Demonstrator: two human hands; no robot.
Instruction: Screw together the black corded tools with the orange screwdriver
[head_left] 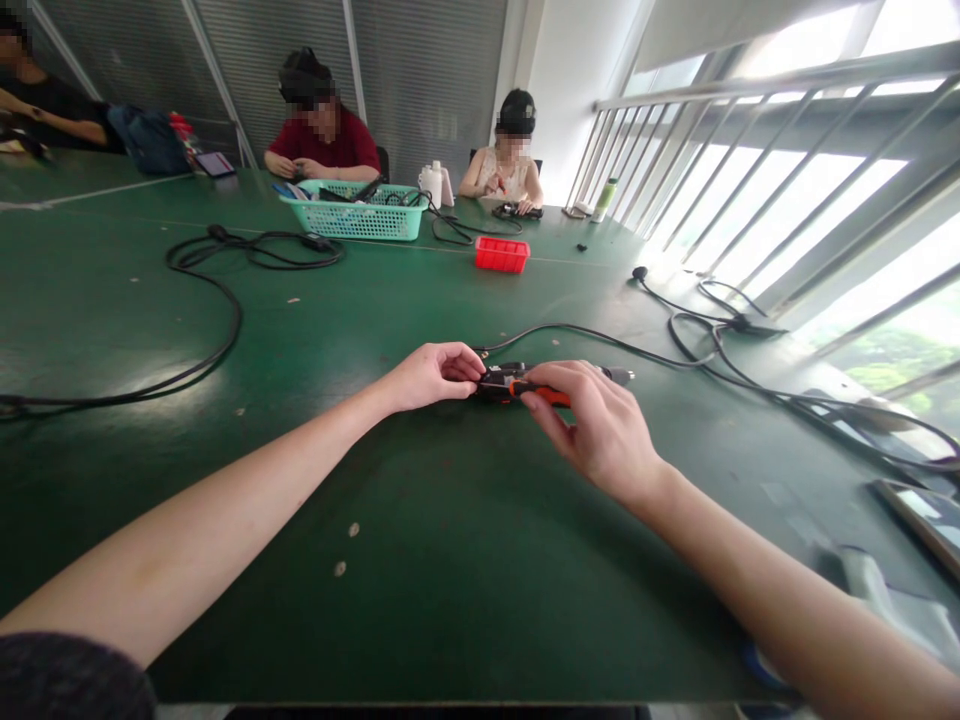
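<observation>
A black corded power tool [513,369] lies on the green table in front of me. Its grey nose with a small metal tip [621,376] sticks out to the right, past my knuckles. My left hand [444,377] has its thumb and fingers closed on the tool's left end. In my right hand [592,410] is a screwdriver [551,396] with an orange and black handle, pointing left onto the tool's body. My fingers cover much of the tool, and where the screwdriver tip touches cannot be made out.
A black cord [592,332] runs right to more coiled cable [720,330]; another cable [236,300] lies left. Further back are a red divided box [502,256] and a teal basket [360,222] of items. Several people sit across the table. A phone-like device [919,515] lies right.
</observation>
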